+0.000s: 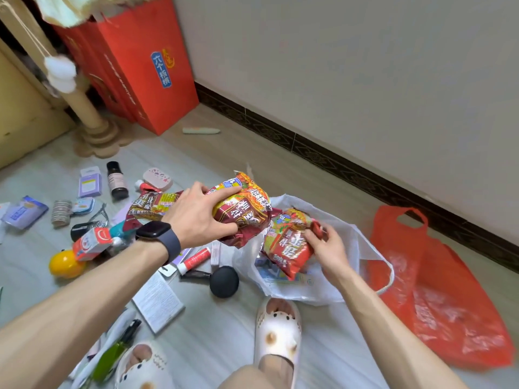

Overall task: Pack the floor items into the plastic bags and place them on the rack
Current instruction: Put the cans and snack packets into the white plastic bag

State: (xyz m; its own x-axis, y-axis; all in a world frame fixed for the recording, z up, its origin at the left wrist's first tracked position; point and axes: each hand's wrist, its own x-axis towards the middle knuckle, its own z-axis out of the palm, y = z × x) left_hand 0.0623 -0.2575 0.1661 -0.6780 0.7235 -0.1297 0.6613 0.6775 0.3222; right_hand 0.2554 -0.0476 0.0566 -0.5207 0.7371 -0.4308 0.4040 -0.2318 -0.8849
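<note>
1. Far left, on the floor (224, 346): loose small stuff not yet packed, including a blue pouch (24, 211), purple box (90, 182), dark bottle (117, 179) and yellow ball (65, 263). All well apart from the bags.
2. A spare packet (151, 206) lay flat on the floor just behind the left wrist.
3. Left hand (196, 217): fingers clamped on a noodle packet (247, 209), fingers over the top, thumb on the near edge. Packet was off the floor, just left of and above the bag mouth. Its long axis ran roughly away from the person, tilted slightly right.
4. White bag (348, 248) sat on the floor with its mouth open upward, just ahead of the right slipper (278, 329).
5. Right hand (328, 248): fingers pinched the far right corner of a second packet (286, 245), which lay half in the bag mouth.
6. Judgement: the coming move was a short carry right and down. The left hand had the load; the right was nearer the bag but busy. The second packet partly blocked the mouth, so it probably needed seating first.
7. Red bag (449, 304) lay flat just right of the white bag and looked empty. The wall (365, 80) was close behind both bags. Open floor lay on the near side only.
8. Couldn't make out a rack.
</note>
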